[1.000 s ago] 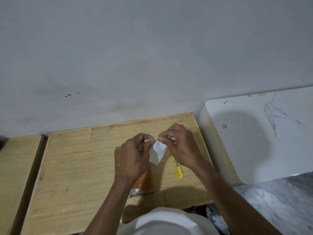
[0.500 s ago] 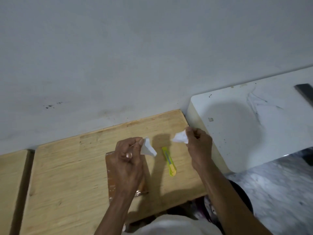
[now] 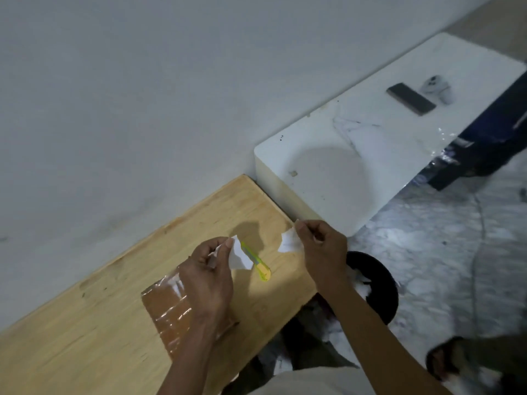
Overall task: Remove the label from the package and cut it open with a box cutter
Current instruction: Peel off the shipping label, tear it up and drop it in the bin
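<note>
A flat brown package [image 3: 168, 312] wrapped in shiny clear tape lies on the wooden table [image 3: 85, 323], partly under my left forearm. My left hand [image 3: 208, 277] pinches one torn white piece of label [image 3: 239, 256] above the package. My right hand [image 3: 319, 252] pinches the other torn white piece of label [image 3: 289, 242] near the table's right edge. A yellow-green box cutter [image 3: 258, 263] lies on the table between my hands, its upper part hidden behind the left piece.
A white marble-topped block [image 3: 356, 155] stands to the right of the table, with a dark flat slab [image 3: 410, 98] and a small white object [image 3: 436, 86] on it. A black bin [image 3: 376, 283] holding white scraps sits on the floor under my right arm. A grey wall runs behind.
The label, held by both hands a second ago, is torn in two. My right hand has carried its piece to the right, toward the table edge. The view has swung right.
</note>
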Demonstrator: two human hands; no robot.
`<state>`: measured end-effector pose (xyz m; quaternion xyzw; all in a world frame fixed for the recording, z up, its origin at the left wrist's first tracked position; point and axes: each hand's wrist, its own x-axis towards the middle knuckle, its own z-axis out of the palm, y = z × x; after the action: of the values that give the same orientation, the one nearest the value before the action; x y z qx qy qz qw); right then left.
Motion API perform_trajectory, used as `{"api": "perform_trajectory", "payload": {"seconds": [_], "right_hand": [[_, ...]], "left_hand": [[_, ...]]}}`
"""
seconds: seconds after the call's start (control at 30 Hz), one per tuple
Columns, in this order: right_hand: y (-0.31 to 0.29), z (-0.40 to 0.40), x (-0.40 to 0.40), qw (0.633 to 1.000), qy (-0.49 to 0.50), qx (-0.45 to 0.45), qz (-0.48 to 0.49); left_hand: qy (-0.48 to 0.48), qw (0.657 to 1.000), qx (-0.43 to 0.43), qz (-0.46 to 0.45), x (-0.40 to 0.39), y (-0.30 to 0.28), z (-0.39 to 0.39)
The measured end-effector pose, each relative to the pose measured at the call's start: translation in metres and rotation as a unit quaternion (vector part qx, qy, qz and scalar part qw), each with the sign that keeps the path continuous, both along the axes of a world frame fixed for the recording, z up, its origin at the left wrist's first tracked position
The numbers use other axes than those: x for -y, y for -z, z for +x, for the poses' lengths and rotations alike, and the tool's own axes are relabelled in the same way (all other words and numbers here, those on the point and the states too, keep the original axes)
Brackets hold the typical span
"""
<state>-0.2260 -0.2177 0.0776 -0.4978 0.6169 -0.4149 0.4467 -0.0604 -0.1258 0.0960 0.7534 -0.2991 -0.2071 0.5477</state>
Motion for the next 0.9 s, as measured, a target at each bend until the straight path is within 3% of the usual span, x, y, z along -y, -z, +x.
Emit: {"api": "perform_trajectory", "payload": {"seconds": [0.3, 0.4, 0.67, 0.9], "right_hand": [[0.029, -0.068, -0.069, 0.987, 0.138, -0.043, 0.070], [0.049, -0.103, -0.074, 0.972, 0.204, -0.054, 0.104], [0.078, -0.200, -0.032, 0.947, 0.272, -0.087, 0.150], [0.149, -0.286, 0.038, 0.932, 0.268, -0.109, 0.220]], "left_hand": [[0.156, 0.983, -0.049, 0.081, 0.011, 0.040, -0.061], [0.220, 0.970, -0.028, 0.098, 0.023, 0.055, -0.095], [0.340, 0.930, 0.038, 0.131, 0.078, 0.081, -0.210], [0.344, 0.915, 0.049, 0.203, 0.151, 0.149, -0.321]]}}
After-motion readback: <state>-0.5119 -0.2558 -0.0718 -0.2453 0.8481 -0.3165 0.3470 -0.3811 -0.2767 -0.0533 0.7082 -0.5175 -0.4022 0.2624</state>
